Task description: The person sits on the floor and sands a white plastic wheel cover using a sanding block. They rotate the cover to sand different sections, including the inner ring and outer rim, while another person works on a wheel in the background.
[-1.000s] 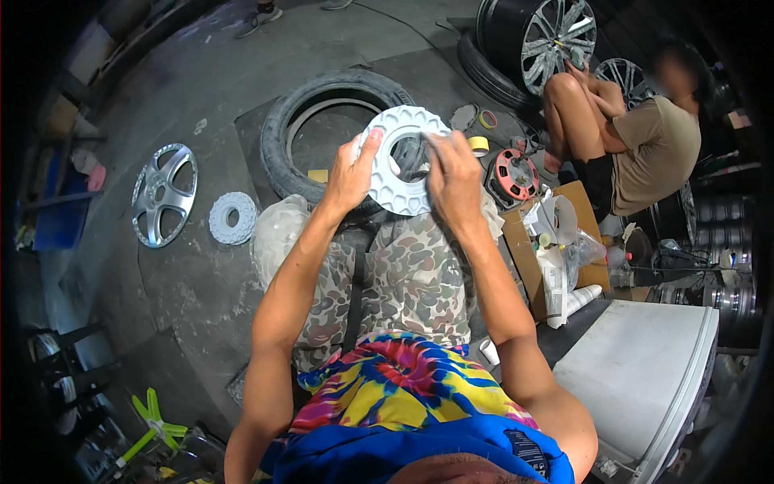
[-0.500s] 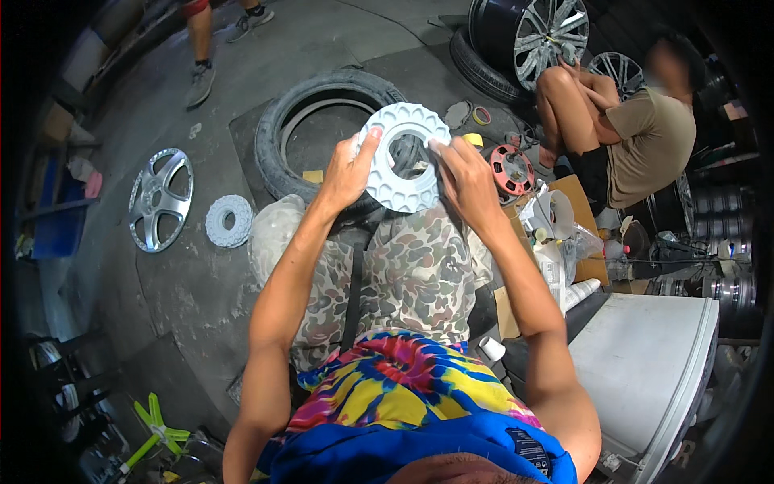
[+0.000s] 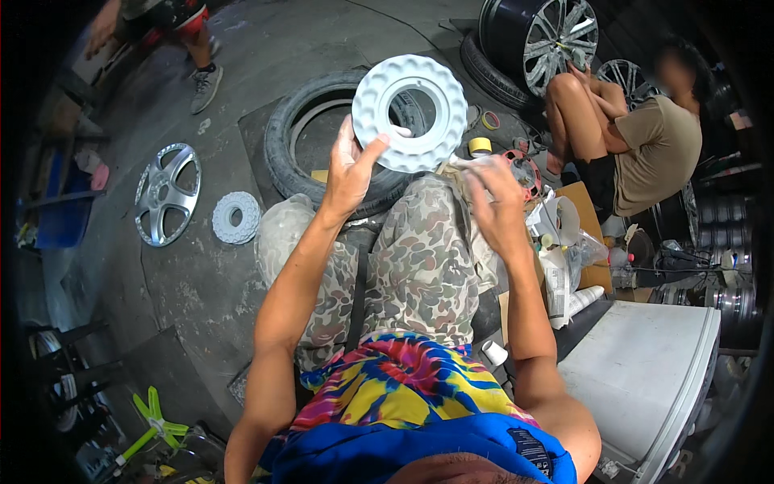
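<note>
A light grey ring-shaped part with a scalloped rim (image 3: pixel 372 133) is held up in front of me, tilted, over a tyre. My left hand (image 3: pixel 353 168) grips its lower left edge, the thumb on the near face and the other fingers partly hidden behind. Off the ring, to its lower right, is my right hand (image 3: pixel 496 194). Its fingers are bent and smeared by motion; a whitish patch shows at the fingertips, and I cannot make out whether it is a held thing. A second grey scalloped ring (image 3: pixel 222 218) lies on the floor at the left.
The tyre (image 3: pixel 278 133) lies beyond my knees. A silver spoked wheel cover (image 3: pixel 149 198) is at the left. Tape rolls (image 3: pixel 480 148), a red reel (image 3: pixel 528 173) and a cluttered cardboard box (image 3: pixel 592 202) lie right. A seated person (image 3: pixel 653 153) handles a wheel; another walks at upper left.
The ring has moved up, and its smoother face with shallow dents now shows. My right hand has come off its edge, down and right. The walking person has come further into view.
</note>
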Available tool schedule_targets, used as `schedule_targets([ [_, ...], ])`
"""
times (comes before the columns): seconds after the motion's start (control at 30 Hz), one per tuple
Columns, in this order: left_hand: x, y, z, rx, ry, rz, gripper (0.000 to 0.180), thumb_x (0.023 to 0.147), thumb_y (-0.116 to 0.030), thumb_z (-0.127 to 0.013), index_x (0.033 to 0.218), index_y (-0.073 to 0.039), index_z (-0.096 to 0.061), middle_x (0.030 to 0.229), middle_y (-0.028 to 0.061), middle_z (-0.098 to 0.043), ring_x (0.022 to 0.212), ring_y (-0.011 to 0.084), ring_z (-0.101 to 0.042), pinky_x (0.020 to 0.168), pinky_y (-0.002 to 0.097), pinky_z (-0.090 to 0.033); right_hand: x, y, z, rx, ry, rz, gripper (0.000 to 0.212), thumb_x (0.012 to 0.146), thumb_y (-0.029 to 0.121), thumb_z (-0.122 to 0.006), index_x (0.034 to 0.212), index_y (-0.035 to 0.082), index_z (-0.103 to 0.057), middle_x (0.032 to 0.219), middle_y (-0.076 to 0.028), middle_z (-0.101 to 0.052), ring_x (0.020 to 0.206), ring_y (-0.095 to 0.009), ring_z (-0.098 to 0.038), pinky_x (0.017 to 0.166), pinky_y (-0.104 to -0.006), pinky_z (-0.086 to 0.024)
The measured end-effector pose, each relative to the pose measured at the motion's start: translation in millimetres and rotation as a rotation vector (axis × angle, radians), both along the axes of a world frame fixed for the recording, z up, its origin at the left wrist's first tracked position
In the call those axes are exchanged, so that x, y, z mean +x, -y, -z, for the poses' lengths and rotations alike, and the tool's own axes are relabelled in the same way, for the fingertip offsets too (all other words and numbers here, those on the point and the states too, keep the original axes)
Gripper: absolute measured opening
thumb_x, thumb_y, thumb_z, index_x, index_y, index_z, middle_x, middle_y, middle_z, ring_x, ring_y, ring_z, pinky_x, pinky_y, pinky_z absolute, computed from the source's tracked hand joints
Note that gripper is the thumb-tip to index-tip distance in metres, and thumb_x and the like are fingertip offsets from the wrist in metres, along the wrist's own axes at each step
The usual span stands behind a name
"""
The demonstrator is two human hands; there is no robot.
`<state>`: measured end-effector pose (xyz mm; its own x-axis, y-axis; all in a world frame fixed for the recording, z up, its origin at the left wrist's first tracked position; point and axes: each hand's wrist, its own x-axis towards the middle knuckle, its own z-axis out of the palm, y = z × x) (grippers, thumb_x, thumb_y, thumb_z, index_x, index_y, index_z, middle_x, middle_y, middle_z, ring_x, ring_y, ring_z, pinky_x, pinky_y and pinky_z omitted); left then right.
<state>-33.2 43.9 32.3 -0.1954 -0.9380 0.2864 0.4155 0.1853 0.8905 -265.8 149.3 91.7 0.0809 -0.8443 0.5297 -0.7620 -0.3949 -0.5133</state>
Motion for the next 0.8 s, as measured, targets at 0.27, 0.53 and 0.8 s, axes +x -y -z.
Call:
schedule_targets([
  [0.27,11.7,-1.6,6.0,-0.009,0.312,0.065,0.042,0.121,-0.027,-0.055,0.142,0.004,-0.074,0.099,0.0062,-0.078,0.091,0.0115,-0.07,0.087,0.0277,-0.056,14.2,-7.0,22.9,-0.046,0.042,-0.031,0.028,0.096,-0.007,-0.074,0.123,-0.002,-0.08,0.116,-0.018,-0.079,0.107,-0.037,-0.077,0.096,-0.0433,-0.06],
  [0.53,10.0,-10.1,1.2,-0.237,0.383,-0.081,0.045,0.121,-0.032,-0.056,0.131,0.007,-0.076,0.102,0.015,-0.078,0.09,0.0235,-0.07,0.087,0.0369,-0.056,50.3,0.9,41.4,-0.123,-0.156,-0.015,0.045,0.082,-0.005,-0.08,0.125,0.005,-0.079,0.114,-0.015,-0.073,0.109,-0.038,-0.07,0.095,-0.0467,-0.058],
  [0.8,13.7,-2.0,3.8,-0.316,0.327,-0.143,0.041,0.122,-0.029,-0.054,0.128,0.007,-0.073,0.112,0.0171,-0.076,0.097,0.0271,-0.071,0.09,0.0392,-0.055,63.1,10.5,36.8,-0.104,-0.165,-0.103,0.044,0.077,-0.003,-0.083,0.12,0.004,-0.078,0.104,-0.015,-0.071,0.1,-0.038,-0.072,0.088,-0.0474,-0.059],
])
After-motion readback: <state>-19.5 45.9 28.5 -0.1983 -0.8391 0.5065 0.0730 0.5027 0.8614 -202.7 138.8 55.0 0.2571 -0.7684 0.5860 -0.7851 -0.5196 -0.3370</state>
